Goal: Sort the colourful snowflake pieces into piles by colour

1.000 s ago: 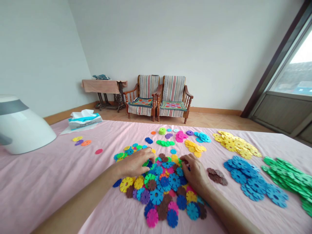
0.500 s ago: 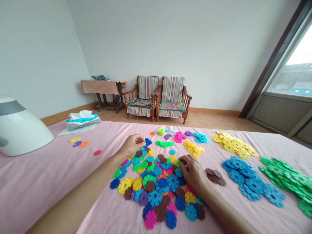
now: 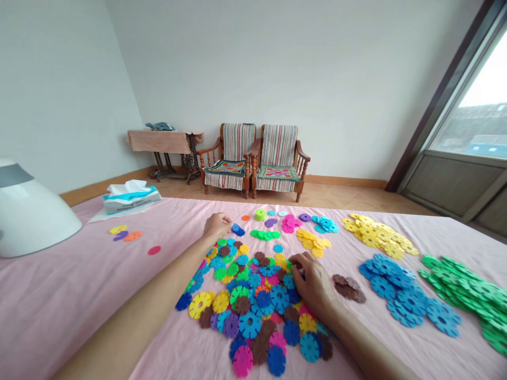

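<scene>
A mixed pile of notched plastic discs [image 3: 250, 323] in many colours spreads over the pink cloth in front of me. Beyond its far left edge is my left hand [image 3: 217, 226], fingers curled together with nothing visible in them. Two or so dark blue discs [image 3: 238, 229] lie on the cloth just right of its fingertips, apart from them. My right hand [image 3: 313, 278] rests at the pile's right side, fingers bent down over the discs. A green disc [image 3: 290, 265] shows at its fingertips; whether it is gripped is hidden.
Discs grouped by colour lie to the right: brown [image 3: 348, 288], blue [image 3: 410, 298], green [image 3: 465, 290] and yellow [image 3: 378, 236]. Smaller groups, including pink discs [image 3: 291, 224], lie along the far side. A tissue box [image 3: 132, 199] and a white appliance [image 3: 35, 216] stand at left.
My left hand has drawn slightly back and up from the dark blue discs, leaving them on the cloth. My right hand stays nearly still. The view has shifted slightly.
</scene>
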`<state>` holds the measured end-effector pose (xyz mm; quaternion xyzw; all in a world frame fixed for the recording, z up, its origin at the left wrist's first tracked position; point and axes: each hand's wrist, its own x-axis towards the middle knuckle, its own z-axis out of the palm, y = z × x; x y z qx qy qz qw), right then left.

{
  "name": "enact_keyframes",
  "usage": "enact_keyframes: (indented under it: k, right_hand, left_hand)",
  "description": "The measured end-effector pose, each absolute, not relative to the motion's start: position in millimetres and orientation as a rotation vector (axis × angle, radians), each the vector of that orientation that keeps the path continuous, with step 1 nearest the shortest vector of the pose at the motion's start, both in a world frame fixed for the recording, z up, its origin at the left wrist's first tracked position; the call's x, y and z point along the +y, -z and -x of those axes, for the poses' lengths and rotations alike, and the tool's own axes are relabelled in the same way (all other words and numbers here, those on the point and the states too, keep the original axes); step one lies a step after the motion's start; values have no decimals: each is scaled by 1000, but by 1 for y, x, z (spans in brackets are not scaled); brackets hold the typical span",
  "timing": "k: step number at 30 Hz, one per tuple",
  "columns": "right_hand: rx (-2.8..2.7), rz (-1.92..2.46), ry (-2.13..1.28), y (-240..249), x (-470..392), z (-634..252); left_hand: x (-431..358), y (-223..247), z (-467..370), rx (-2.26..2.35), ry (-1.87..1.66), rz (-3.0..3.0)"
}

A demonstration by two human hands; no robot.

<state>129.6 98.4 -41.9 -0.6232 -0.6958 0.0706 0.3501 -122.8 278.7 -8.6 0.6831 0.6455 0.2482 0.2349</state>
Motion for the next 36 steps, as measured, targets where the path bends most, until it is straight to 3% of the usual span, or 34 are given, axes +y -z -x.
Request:
enact_keyframes:
  k: [11,20,27,36]
  right_hand:
    - [-1823,1586,-194,43,99,-132]
    - [-1820,1585,-180,44,99,-131]
    - [-1818,1587,-195,46,100,-133]
    - [-1826,1592,-167,43,98,-132]
  left_hand:
    - [244,-3,170,1511,-434,-2420]
    - [178,-28,161,1118,-275,-2543]
    - [162,-37,148,1070,-458,-2401]
    - [149,-21,140,1032,-426,-2597]
